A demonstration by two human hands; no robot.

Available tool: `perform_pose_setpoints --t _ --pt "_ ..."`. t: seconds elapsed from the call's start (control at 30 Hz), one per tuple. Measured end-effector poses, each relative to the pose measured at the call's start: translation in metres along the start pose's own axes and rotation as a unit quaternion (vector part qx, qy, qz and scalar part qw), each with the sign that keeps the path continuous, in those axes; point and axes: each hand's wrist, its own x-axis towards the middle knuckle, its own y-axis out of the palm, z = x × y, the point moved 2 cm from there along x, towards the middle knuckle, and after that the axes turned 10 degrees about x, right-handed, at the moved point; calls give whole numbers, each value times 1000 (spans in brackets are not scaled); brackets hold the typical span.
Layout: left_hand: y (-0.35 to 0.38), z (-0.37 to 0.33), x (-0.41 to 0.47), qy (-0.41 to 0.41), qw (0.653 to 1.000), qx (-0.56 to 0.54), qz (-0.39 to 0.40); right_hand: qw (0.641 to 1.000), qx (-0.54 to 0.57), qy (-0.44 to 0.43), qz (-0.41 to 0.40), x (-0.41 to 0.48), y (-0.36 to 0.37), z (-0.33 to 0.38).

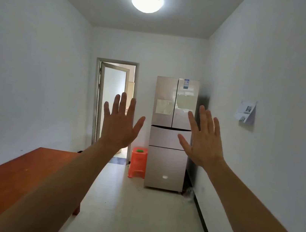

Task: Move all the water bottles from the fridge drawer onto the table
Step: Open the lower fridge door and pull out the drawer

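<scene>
Both hands are up in front of the person, palms facing away. The left hand and right hand have their fingers straight and fanned wide, gripping nothing and touching nothing. My read is that this is a ready pose before the job starts, not a reach, since the fridge stands well apart at the far end of the room, against the back wall by the right-hand corner.

No water bottles show anywhere. Judging by the task they're inside one of the two drawers under the double doors, the upper drawer or the lower drawer, and both look closed (which one holds them, can't tell). So the bottles' orientation, upright vs lying down, is unknown.

Each drawer front is a wide band with its long axis running left-right, and it faces the person, so it should pull straight out toward them.

The wooden surface runs along the left wall w/ its long axis pointing toward the fridge end, handy for setting bottles down on the way back.

An orange stool sits just beside the fridge's left side, near the open door.
</scene>
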Motion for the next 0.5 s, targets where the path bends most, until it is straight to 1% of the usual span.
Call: perform_pose_setpoints --t 0.07,0.13,0.27,0.4,0.5 --pt "3 5 0 -10 1000 -12 -7 1000 -12 15 2 2 3 3" --pt "21 10 -2 -11 1000 -12 -17 1000 -21 13 4 1 17 8" --pt "65 10 -17 10 1000 -24 14 999 -26 -11 20 -16 57 10" --pt "116 -5 -15 20 997 -28 69 999 -20 12 31 -21 98 -6" --pt "156 -26 6 15 996 -38 76 999 -13 26 23 -7 129 -32"
